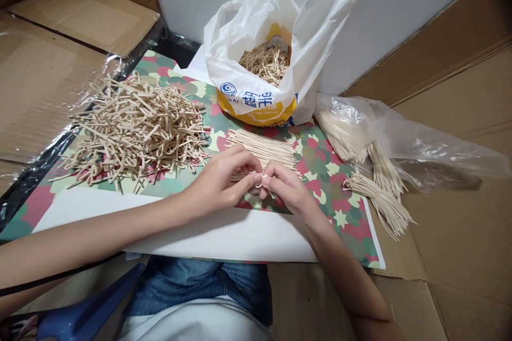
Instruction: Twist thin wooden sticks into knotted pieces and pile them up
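Note:
My left hand (224,178) and my right hand (286,187) meet fingertip to fingertip over the patterned mat (328,170), both pinched on a small pale loop piece (259,177). Just behind my hands lies a flat row of thin straight sticks (262,148). To the left sits a big loose heap of pale looped pieces (136,128). A white plastic bag (256,48) holding more of the same pieces stands at the back.
A clear plastic bag (392,138) with bundles of sticks (384,192) lies on the right over brown cardboard (460,224). Cardboard boxes (60,53) rise at the left. A white sheet (200,229) lies near my lap.

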A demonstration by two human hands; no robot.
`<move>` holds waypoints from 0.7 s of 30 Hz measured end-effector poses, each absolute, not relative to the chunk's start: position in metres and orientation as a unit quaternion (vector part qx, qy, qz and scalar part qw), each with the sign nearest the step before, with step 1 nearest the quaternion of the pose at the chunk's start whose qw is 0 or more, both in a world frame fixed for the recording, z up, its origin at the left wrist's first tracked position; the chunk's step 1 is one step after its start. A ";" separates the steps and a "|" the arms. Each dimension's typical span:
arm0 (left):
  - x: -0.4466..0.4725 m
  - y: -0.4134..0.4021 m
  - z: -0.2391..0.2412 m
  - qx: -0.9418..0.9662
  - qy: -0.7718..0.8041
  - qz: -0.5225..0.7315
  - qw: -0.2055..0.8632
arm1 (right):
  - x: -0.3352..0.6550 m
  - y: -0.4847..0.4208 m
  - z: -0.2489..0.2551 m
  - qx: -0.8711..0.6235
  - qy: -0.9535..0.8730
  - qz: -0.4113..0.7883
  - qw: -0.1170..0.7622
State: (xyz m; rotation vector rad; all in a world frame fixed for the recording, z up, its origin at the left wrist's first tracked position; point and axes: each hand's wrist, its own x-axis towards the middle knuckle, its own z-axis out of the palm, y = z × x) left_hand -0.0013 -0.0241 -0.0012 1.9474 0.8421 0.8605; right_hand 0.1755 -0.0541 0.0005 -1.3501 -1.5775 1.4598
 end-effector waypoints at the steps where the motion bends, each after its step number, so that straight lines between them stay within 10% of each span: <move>1: -0.003 -0.025 0.000 0.802 0.327 0.337 0.370 | 0.176 -0.054 0.001 -0.508 -0.593 0.549 0.297; 21: -0.009 -0.020 0.009 0.810 0.329 0.324 0.362 | 0.182 -0.047 -0.004 -0.477 -0.578 0.550 0.369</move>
